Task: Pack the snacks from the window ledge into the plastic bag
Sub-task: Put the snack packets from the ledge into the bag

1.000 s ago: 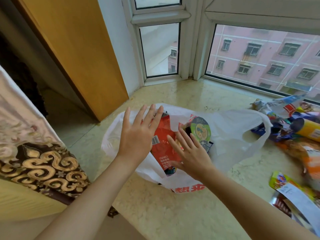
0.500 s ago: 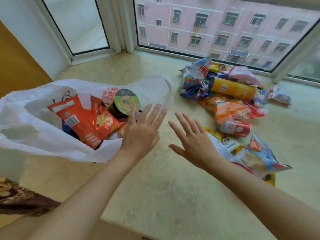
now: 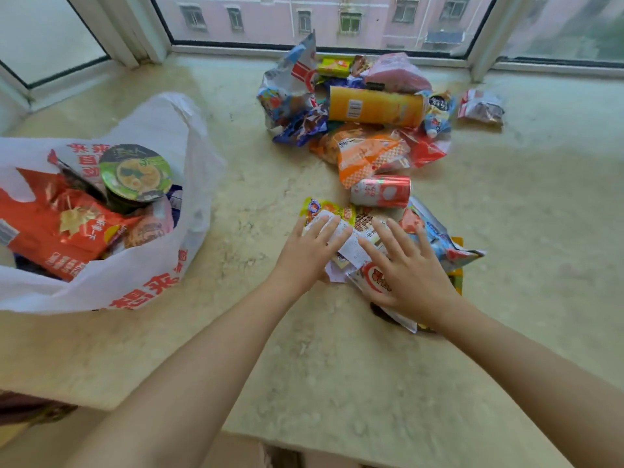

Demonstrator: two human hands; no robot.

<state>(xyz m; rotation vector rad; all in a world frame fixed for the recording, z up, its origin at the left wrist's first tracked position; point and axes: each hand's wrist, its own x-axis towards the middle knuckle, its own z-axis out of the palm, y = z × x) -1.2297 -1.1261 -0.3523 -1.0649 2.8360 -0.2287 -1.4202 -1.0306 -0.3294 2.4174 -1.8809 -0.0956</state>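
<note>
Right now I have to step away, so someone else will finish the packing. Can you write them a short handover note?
Left hand: open, fingers straight on the white receipt atop the near snack packets, gripping nothing.
Right hand: open, flat on a red-and-white packet.
Done: the plastic bag at left lies open and holds a red chip bag, a green-lidded noodle cup and more.
Left: the pile by the window, including the orange tube, the orange packet and the red can, plus the near packets under the hands.
</note>
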